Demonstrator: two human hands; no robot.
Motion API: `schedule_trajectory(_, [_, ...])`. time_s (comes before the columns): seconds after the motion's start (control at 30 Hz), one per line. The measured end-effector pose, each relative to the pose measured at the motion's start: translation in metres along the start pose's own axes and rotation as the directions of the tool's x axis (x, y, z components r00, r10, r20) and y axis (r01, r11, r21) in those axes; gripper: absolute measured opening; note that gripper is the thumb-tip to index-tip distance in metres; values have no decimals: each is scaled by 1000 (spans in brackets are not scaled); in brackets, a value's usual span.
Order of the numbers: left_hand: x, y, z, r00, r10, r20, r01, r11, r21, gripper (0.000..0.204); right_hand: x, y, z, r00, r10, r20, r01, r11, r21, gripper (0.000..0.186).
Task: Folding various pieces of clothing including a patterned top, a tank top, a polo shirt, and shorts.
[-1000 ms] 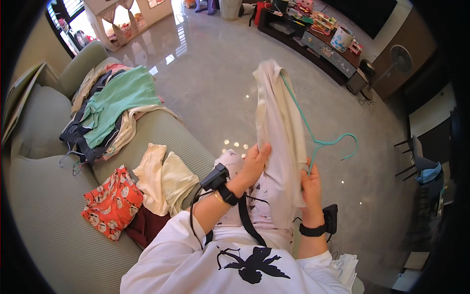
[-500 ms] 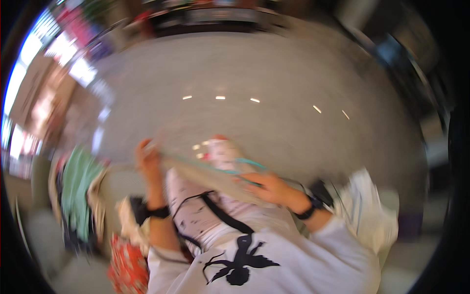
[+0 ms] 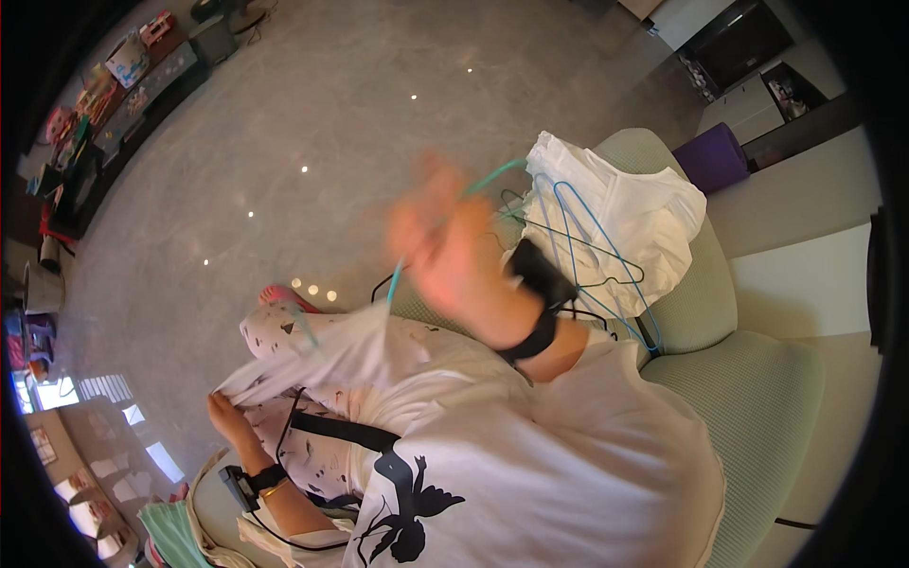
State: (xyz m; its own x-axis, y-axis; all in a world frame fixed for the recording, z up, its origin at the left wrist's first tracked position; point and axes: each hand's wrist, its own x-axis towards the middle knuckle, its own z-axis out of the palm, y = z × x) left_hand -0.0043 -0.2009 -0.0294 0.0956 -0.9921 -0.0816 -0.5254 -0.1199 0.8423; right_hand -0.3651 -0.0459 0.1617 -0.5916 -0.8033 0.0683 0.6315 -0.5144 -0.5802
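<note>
Across my lap, a thin white garment (image 3: 322,355) is stretched between my two hands. My left hand (image 3: 227,417) grips its far-left edge with fingers closed. My right hand (image 3: 443,241), smeared by motion, is raised above the lap and closed around a teal clothes hanger (image 3: 497,176). One end of the hanger sticks out beyond the hand, and the other runs down to the garment's upper edge. Whether the hanger is still inside the cloth I cannot make out.
On the light green sofa (image 3: 776,417) at my right lies a pile of white clothes (image 3: 630,204), with a blue hanger (image 3: 606,244) and a dark green hanger (image 3: 620,278) on it. A purple roll (image 3: 712,157) stands behind. Green cloth (image 3: 180,535) lies at lower left.
My view has turned to the right, bringing the white clothes and hangers fully in. My right hand has risen off the lap with the teal hanger; my left hand has lowered.
</note>
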Motion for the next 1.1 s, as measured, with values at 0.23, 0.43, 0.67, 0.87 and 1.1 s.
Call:
schedule_trajectory(0.23, [-18, -6, 10, 976, 212, -46, -191, 940, 282, 24, 24, -217, -82, 959, -280, 38, 273, 884, -378, 28])
schedule_trajectory(0.43, [-27, -23, -4, 974, 227, -3, -218, 942, 255, 17, -111, -298, -256, 798, 64, -599, -601, 161, -783, 32])
schedule_trajectory(0.67, [-33, -7, -7, 973, 232, 12, -230, 957, 178, 10, -24, -242, -202, 989, -90, -115, -146, -626, -766, 31])
schedule_trajectory(0.87, [-72, 62, -26, 918, 389, 75, -395, 915, 88, 14, 14, 100, -25, 523, 603, 603, 698, 103, -709, 43])
schedule_trajectory(1.1, [-100, 106, -87, 838, 546, -13, -535, 825, 183, 17, -7, 205, 44, 69, 701, 709, 566, 558, -607, 26])
